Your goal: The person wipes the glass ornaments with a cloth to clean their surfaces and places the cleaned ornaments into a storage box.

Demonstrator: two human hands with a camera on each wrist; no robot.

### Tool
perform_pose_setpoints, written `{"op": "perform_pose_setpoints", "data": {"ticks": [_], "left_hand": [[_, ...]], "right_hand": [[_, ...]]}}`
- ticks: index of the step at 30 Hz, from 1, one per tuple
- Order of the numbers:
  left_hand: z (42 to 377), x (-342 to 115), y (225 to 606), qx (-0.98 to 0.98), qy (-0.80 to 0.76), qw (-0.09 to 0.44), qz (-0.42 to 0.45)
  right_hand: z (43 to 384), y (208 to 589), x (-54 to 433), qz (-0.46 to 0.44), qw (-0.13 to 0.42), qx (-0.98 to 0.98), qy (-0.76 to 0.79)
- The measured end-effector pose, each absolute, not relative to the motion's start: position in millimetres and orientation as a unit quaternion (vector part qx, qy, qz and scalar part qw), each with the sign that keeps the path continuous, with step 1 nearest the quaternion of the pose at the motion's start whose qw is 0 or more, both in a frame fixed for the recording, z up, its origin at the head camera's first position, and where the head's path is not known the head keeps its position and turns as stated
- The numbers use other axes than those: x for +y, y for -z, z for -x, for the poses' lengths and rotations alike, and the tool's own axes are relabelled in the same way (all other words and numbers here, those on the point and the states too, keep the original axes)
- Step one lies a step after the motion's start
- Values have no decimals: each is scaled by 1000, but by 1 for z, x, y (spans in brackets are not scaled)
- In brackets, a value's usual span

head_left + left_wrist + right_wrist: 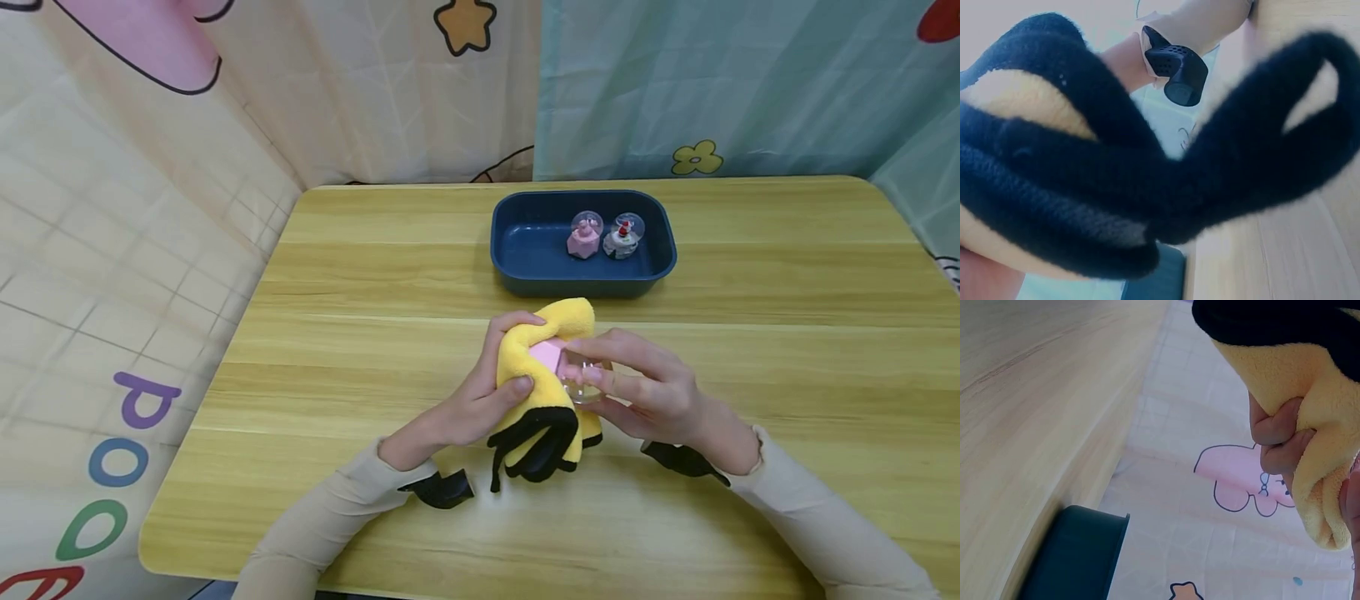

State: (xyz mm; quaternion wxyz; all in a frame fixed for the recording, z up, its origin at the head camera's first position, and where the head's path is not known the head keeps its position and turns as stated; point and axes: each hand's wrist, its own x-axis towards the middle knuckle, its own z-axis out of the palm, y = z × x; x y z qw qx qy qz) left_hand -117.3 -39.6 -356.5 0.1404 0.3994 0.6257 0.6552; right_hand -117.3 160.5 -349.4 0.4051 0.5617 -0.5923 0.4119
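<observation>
A fluffy yellow towel with black edging point(517, 354) is bunched in my left hand point(476, 396), thumb on the near side. Cradled in its fold is a small pink faceted ornament with a clear dome point(546, 354). My right hand point(663, 392) pinches the clear part with thumb and fingers, partly covering it. Close up in the left wrist view, the towel's black edging and loop point(1079, 162) fill much of the picture. In the right wrist view, curled fingers point(1279, 428) press into the yellow cloth point(1279, 372).
Behind the hands, a dark blue tray point(570, 287) stands on the wooden table point(360, 333). It contains a pink domed ornament point(582, 242) and a white-and-red one point(621, 243). Printed curtains point(412, 108) hang along the table's back and left sides.
</observation>
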Motion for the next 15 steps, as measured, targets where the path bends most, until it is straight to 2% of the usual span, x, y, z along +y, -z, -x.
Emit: {"op": "perform_pose_setpoints", "data": {"ticks": [15], "left_hand": [[114, -38, 357, 646, -623, 92, -431]], "right_hand": [[116, 347, 165, -560, 388, -614, -398]]}}
